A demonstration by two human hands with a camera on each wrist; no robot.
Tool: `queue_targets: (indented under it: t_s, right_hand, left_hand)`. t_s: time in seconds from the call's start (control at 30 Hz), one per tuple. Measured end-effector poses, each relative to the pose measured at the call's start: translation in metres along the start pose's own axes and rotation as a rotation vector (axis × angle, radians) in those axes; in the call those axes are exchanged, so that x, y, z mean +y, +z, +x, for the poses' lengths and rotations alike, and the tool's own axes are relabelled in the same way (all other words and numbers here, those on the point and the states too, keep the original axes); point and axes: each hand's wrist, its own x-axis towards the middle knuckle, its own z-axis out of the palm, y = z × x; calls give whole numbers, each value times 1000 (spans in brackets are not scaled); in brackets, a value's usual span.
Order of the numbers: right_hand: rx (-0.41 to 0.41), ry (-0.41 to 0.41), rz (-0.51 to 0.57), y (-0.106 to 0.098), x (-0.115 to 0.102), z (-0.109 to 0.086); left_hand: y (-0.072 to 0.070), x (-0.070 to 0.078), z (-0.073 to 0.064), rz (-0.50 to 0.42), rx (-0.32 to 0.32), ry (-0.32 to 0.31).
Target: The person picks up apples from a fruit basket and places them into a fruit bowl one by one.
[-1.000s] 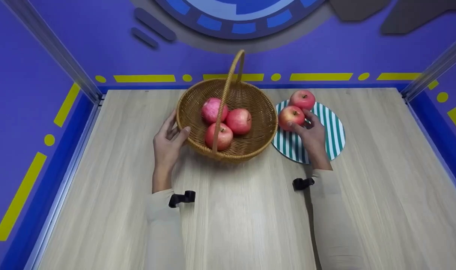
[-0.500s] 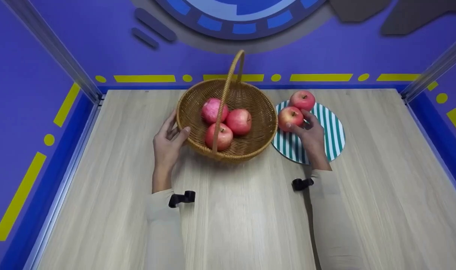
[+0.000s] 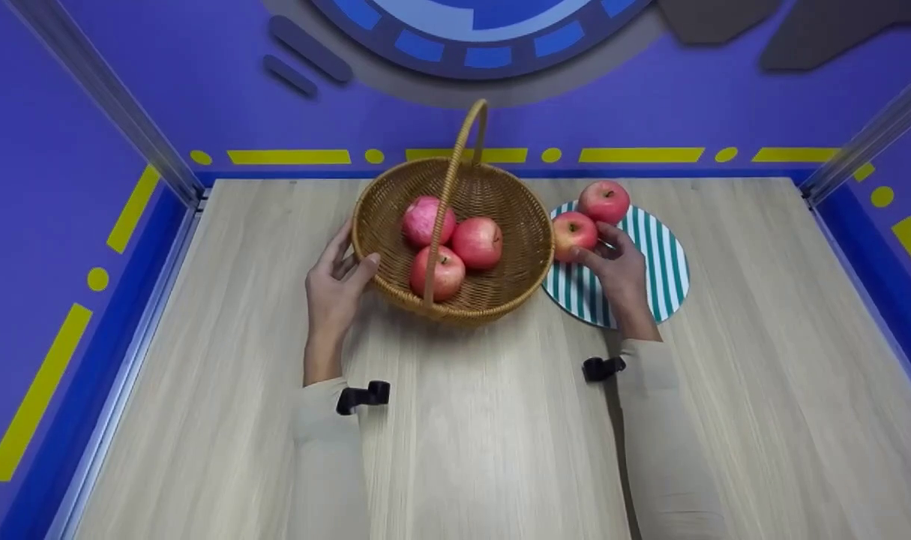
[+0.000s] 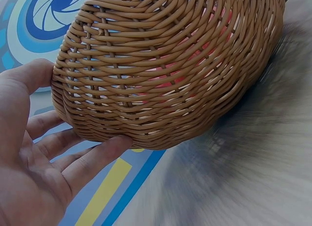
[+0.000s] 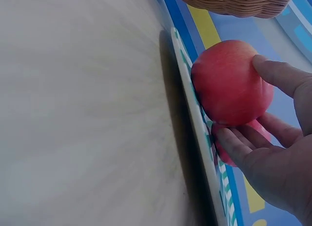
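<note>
A wicker basket [image 3: 380,191] with an arched handle has three red apples in it, one of them an apple [image 3: 477,243] on the right. My left hand [image 3: 335,289] holds the basket's left side; in the left wrist view the thumb and fingers [image 4: 105,155] lie against the weave. My right hand [image 3: 621,270] grips a red-yellow apple [image 3: 573,231] over a green-and-white striped round board [image 3: 669,262]. In the right wrist view that apple [image 5: 226,84] sits between thumb and fingertips. Another apple [image 3: 603,201] rests beside it at the board's back edge.
The pale wooden table [image 3: 470,420] reaches to a blue-purple back wall [image 3: 500,112] close behind the basket. Side walls with yellow markings stand left and right. The board lies right up against the basket's right side in the head view.
My right hand has shifted slightly left, and the apple in it has moved a little left toward the basket. The left hand and the basket have stayed in place.
</note>
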Motion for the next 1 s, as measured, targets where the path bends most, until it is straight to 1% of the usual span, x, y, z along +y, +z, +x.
queue_targets:
  t_s: [0.2,0.33,0.43,0.5,0.63,0.83,1.0]
  right_hand:
    - [-2,11,12,0,-1,0]
    - [16,35,-7,-1,-4,0]
    - [41,43,-44,-2,-8,-1]
    - [58,26,-62,-2,-11,-2]
    - [81,-32,-73,-4,-18,-4]
    - [87,-45,-75,-4,-29,-7]
    - [66,-62,-66,-3,-36,-13]
  left_hand:
    - [0,0,0,-5,2,-1]
    - [0,-1,0,-12,3,0]
    - [0,-1,-1,-16,1,-1]
    - [0,-1,-1,-20,0,1]
    - [0,0,-1,-17,-1,5]
    - [0,1,-1,-14,0,-4]
    - [1,0,-2,-14,6,-11]
